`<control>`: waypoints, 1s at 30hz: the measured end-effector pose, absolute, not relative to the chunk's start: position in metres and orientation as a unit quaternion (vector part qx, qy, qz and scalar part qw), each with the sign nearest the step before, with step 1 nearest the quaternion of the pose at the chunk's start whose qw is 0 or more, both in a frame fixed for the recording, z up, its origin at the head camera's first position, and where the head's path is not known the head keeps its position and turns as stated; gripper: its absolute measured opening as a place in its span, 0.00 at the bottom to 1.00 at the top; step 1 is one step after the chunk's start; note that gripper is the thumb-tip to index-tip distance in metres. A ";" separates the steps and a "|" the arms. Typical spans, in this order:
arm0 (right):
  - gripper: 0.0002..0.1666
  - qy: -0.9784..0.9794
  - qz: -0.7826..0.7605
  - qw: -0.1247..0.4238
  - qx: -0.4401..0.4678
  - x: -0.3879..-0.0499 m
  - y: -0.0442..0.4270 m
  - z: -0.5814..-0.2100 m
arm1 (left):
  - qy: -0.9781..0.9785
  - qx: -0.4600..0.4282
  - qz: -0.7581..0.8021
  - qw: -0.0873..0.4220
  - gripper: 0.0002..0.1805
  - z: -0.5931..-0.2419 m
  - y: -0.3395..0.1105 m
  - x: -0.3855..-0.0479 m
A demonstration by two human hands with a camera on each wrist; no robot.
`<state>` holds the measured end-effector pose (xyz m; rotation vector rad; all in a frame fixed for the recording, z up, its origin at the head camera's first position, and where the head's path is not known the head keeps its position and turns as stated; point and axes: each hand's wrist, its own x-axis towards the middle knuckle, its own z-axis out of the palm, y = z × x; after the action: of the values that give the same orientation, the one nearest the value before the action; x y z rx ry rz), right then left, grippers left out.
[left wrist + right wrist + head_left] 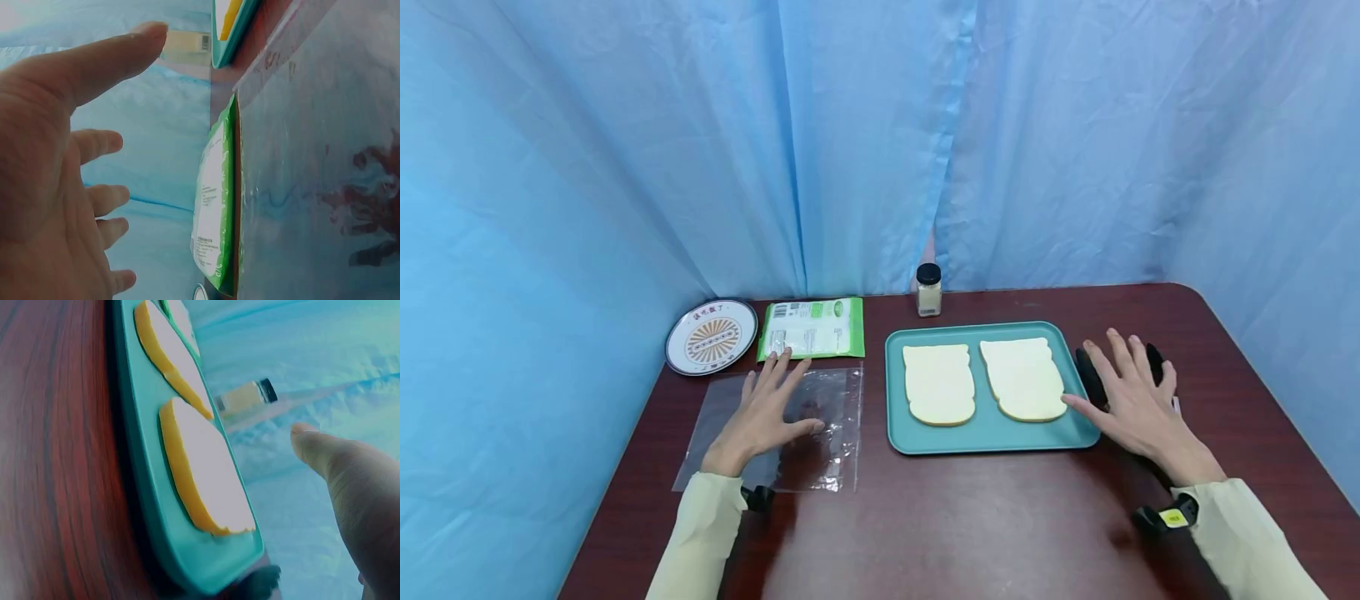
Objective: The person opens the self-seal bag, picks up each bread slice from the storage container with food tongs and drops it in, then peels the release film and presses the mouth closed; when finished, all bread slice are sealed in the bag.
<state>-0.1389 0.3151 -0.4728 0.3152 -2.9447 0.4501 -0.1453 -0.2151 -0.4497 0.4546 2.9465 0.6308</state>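
Above a clear plastic sheet or bag (831,392) my left hand (763,421) hovers with fingers spread, holding nothing; the left wrist view shows the palm (37,169) raised off the table. My right hand (1138,412) is spread at the right end of a teal tray (977,437), its thumb near the right bread slice (1022,379); whether it touches cannot be told. Another bread slice (938,385) lies on the tray's left half. Black objects (1088,375) lie partly hidden behind the right hand. In the right wrist view only the thumb (350,475) is clearly visible.
A green and white packet (812,329) lies behind the plastic. Left of it is a round patterned plate (711,337) at the table's edge. A small jar (928,290) with a black lid stands behind the tray. Blue curtains (865,150) hang around the dark red table (910,533).
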 end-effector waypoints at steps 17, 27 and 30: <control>0.50 -0.970 0.162 0.086 0.161 -0.150 0.228 -0.477 | 0.959 0.183 0.210 0.041 0.52 -0.465 -0.220 -0.147; 0.51 -0.960 0.176 0.061 0.210 -0.147 0.176 -0.483 | 0.959 0.193 0.204 0.049 0.50 -0.471 -0.222 -0.143; 0.50 -0.957 0.180 0.055 0.219 -0.146 0.164 -0.484 | 0.959 0.194 0.199 0.051 0.50 -0.474 -0.223 -0.143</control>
<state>-0.1461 0.1638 -0.4839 0.6652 -2.9061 0.5466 -0.1426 -0.2229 -0.4745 0.5904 2.9187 0.6053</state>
